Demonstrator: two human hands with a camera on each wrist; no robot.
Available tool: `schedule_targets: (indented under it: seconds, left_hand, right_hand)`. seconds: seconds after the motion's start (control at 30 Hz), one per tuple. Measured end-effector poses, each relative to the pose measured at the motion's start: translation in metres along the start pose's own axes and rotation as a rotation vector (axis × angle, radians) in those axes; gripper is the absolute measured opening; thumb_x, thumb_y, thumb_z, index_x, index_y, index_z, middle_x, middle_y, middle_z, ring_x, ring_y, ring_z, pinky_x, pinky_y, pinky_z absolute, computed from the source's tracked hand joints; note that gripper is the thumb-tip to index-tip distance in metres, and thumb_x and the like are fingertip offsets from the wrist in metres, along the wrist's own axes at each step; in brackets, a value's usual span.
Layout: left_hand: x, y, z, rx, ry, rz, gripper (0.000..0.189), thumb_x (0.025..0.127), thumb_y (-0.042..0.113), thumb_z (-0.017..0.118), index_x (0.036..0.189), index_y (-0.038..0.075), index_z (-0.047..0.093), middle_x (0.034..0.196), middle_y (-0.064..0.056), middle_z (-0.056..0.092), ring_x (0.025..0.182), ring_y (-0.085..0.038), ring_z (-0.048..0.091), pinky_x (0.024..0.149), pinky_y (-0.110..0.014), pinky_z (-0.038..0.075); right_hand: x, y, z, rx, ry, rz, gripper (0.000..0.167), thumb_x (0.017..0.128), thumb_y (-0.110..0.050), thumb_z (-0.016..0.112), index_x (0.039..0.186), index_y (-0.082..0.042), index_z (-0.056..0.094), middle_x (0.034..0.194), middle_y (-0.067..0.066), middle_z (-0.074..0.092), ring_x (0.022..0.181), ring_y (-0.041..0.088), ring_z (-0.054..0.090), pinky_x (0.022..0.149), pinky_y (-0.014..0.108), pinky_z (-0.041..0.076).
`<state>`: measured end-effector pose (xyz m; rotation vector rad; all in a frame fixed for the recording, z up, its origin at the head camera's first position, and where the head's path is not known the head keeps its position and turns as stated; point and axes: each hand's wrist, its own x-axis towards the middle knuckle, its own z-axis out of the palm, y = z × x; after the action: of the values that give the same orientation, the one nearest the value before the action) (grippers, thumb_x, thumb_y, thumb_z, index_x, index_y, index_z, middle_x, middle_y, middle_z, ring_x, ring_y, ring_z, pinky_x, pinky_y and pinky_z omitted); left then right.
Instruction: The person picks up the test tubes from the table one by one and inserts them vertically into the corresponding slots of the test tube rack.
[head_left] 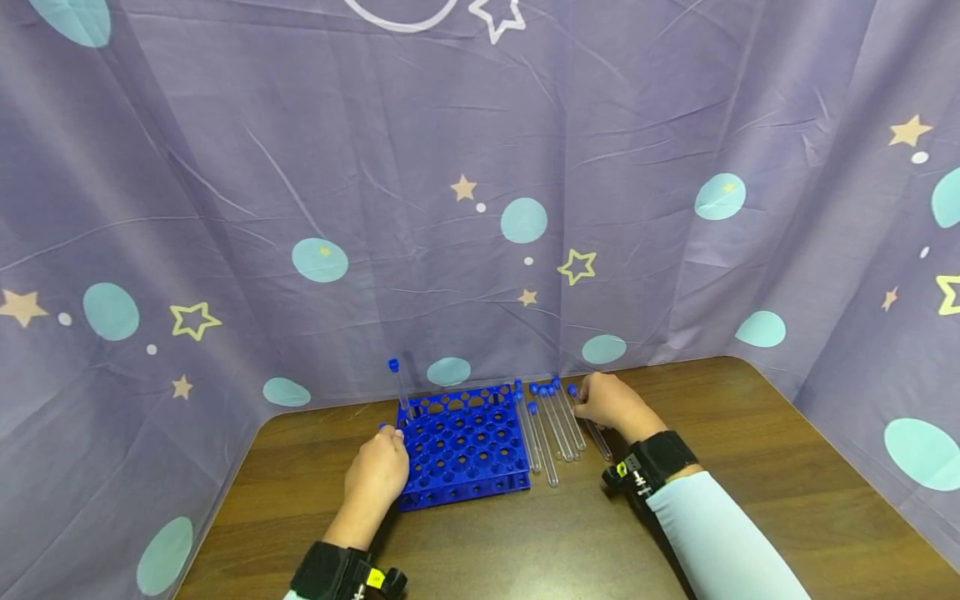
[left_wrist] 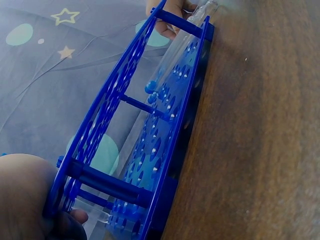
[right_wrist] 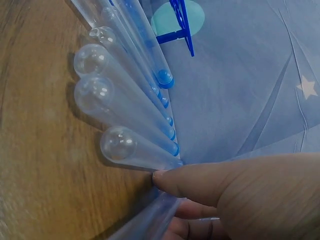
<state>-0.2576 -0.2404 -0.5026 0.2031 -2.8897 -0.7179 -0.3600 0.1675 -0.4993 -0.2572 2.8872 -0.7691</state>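
At its left end, my left hand (head_left: 380, 467) grips a blue test tube rack (head_left: 465, 486), a fingertip showing inside the frame in the left wrist view. One clear test tube with a blue cap (head_left: 393, 365) stands in the rack's far left corner. Another blue cap (head_left: 383, 427) peeks out beside my left fingers, its tube mostly hidden. Right of the rack, my right hand (head_left: 613, 406) pinches a capped test tube (right_wrist: 145, 220) between thumb and fingers, low over the table. Several more capped test tubes (head_left: 553, 425) lie between rack and right hand, caps pointing away from me.
The wooden table (head_left: 480, 550) ends at the back against a purple patterned curtain (head_left: 420, 292), which also encloses both sides. Several loose tubes lie close along the rack's right edge. Black straps with small cameras (head_left: 648, 462) sit on both wrists.
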Motion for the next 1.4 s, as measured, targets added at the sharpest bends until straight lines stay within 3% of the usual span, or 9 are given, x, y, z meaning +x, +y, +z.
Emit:
schedule_targets:
  seconds: [0.3,0.67,0.97,1.23,1.4]
  left_hand:
    - [0.000,0.000,-0.001,0.000,-0.003,0.003,0.043,0.120,0.024,0.038,0.121,-0.006,0.070,0.106,-0.032,0.079,0.099,-0.057,0.079,0.069,-0.068,0.060]
    - [0.000,0.002,-0.002,0.001,-0.001,-0.001,0.043,0.120,0.023,0.039,0.120,-0.006,0.070,0.104,-0.032,0.079,0.097,-0.057,0.079,0.069,-0.068,0.060]
    - [-0.001,0.002,-0.002,0.005,-0.009,-0.005,0.044,0.120,0.023,0.039,0.126,-0.007,0.070,0.106,-0.031,0.079,0.097,-0.055,0.079,0.067,-0.066,0.060]
    - [0.000,0.001,-0.002,0.005,0.000,-0.003,0.045,0.120,0.024,0.039,0.129,-0.007,0.070,0.113,-0.033,0.079,0.103,-0.057,0.079,0.073,-0.069,0.061]
    - [0.000,0.000,-0.001,0.000,-0.003,0.002,0.043,0.120,0.024,0.039,0.124,-0.005,0.070,0.108,-0.030,0.079,0.099,-0.055,0.079,0.069,-0.066,0.060]
  right_hand:
    - [-0.002,-0.001,0.000,-0.013,0.006,0.004,0.020,0.102,-0.023,0.085,0.102,-0.006,0.073,0.064,0.003,0.071,0.055,0.017,0.070,0.058,0.030,0.052]
    - [0.003,0.004,-0.002,-0.030,0.044,-0.028,0.026,0.098,-0.023,0.082,0.077,-0.015,0.070,0.062,-0.003,0.067,0.055,0.014,0.067,0.056,0.031,0.049]
    - [0.003,0.005,-0.007,-0.055,0.143,-0.044,0.016,0.091,-0.026,0.083,0.093,-0.011,0.077,0.085,0.003,0.075,0.072,0.020,0.068,0.067,0.039,0.056]
    - [0.000,-0.004,-0.018,-0.040,0.193,-0.047,0.027,0.098,-0.029,0.081,0.113,-0.007,0.081,0.112,0.016,0.084,0.099,0.035,0.080,0.093,0.059,0.064]
    - [-0.004,-0.012,-0.022,-0.025,0.251,-0.077,0.028,0.100,-0.030,0.080,0.115,-0.006,0.081,0.112,0.014,0.085,0.089,0.029,0.078,0.087,0.056,0.065]
